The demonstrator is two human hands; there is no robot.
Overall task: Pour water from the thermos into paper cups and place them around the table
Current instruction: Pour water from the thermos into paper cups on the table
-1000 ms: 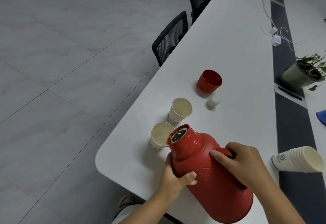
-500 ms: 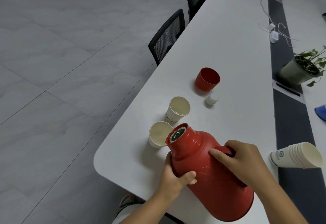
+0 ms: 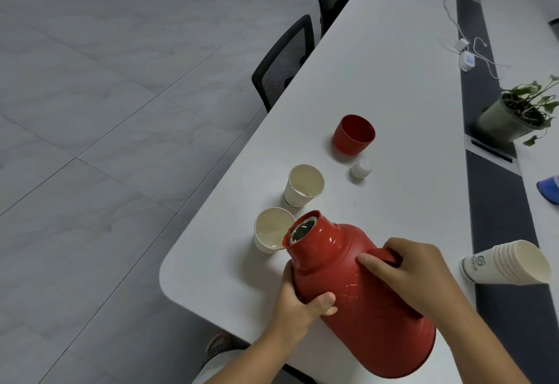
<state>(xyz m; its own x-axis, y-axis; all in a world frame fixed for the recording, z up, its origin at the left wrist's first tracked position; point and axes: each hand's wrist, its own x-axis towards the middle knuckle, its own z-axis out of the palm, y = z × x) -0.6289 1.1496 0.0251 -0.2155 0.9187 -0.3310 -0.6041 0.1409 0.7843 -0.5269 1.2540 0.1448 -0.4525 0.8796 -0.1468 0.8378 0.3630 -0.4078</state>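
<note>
The red thermos (image 3: 360, 290) is tipped well over toward the left, its open mouth hanging right at the rim of the near paper cup (image 3: 272, 234) at the rounded corner of the white table (image 3: 393, 87). The right hand (image 3: 414, 275) is wrapped round the handle on the upper side of the body, and the left hand (image 3: 298, 303) cups the shoulder from below, thumb curled over the front, so both hands are grasping the flask. A second paper cup (image 3: 304, 185) stands upright just beyond the first, apart from it; whether either holds water is hard to tell from here, and no stream is plainly visible. Further on sit the red lid cup (image 3: 354, 134) and, just beside it, the small white stopper (image 3: 361, 168). A sleeve of spare cups (image 3: 505, 262) lies on its side to the right, near the dark strip. The thermos looks bulky and probably heavy when full, with a smooth plastic shell (likely a fragile glass liner inside), so the 2-handed hold suits it: the handle for the tilt, the other palm low on the neck to steady the mouth. The cups are the opposite, light, thin and easy to knock or crush; filled, each is best taken gently round the middle of its wall, not by the soft rim. A bump from the thermos mouth could topple the near cup off the table's edge.
</note>
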